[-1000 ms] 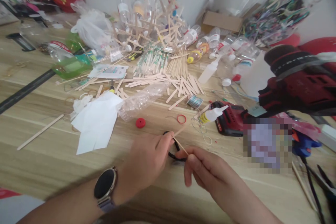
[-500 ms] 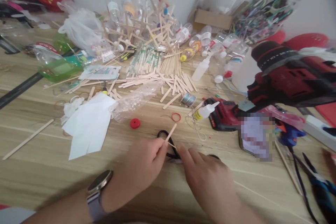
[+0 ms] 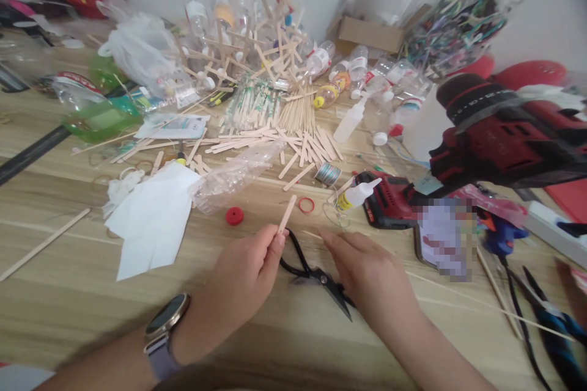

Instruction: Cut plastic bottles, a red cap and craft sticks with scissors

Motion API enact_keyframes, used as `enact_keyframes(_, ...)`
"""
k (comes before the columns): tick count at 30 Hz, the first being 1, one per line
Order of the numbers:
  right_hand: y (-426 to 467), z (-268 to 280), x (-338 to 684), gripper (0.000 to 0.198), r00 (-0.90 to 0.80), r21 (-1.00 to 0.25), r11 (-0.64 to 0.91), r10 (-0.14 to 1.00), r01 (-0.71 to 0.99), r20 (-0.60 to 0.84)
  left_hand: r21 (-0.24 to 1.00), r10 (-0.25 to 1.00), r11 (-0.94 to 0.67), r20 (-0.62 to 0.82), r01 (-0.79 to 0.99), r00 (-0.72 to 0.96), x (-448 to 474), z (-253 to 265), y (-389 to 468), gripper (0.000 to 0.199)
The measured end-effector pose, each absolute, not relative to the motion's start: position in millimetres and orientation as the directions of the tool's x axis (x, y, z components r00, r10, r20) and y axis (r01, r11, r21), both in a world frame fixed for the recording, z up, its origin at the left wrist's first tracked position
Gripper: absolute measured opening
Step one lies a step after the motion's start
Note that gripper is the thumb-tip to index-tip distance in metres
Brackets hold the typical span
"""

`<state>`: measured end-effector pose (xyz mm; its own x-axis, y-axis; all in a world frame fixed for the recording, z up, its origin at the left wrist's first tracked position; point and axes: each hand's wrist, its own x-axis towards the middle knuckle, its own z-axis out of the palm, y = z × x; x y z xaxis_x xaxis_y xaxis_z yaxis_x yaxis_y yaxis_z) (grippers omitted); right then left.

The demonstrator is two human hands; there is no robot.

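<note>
Between the thumb and fingers of my left hand (image 3: pixel 245 284) is a flat wooden craft stick (image 3: pixel 287 212), angled up and away from me. My right hand (image 3: pixel 373 275) is closed on a thin bamboo skewer (image 3: pixel 481 302). Its short tip pokes out past the fingertips, and the long part runs out behind the hand to the right. Black-handled scissors (image 3: pixel 323 279) lie on the table between my hands, their blades slightly apart. My right hand covers part of them. The craft stick and the skewer tip are apart.
Ahead lie a red bottle cap (image 3: pixel 234 215), a red rubber band (image 3: pixel 306 205), a glue bottle (image 3: pixel 354 195) and a thread spool (image 3: pixel 328 173). White paper (image 3: pixel 156 220) is at left. A red drill (image 3: pixel 504 128) and pliers (image 3: pixel 557 324) occupy the right. Bottles and loose sticks (image 3: pixel 247 142) fill the back.
My hands have moved apart, the right one upward and to the right with the skewer. The skewer tip has left the craft stick. More of the scissors now shows.
</note>
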<state>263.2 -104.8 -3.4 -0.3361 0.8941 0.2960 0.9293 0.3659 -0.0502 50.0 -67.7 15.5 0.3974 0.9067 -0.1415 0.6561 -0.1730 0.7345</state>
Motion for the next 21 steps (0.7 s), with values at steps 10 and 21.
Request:
enact_keyframes(10, -106, -9, 269, 0.020, -0.300, -0.169, 0.346, 0.922, 0.923, 0.245, 0.832, 0.919, -0.050, -0.179, 0.553, 0.352, 50, 13, -67, 0.035)
enact_keyframes(21, -122, 6, 243, 0.019, -0.251, -0.451, 0.132, 0.944, 0.883, -0.215, 0.882, 0.931, -0.035, -0.143, 0.471, 0.337, 49, 4, -62, 0.036)
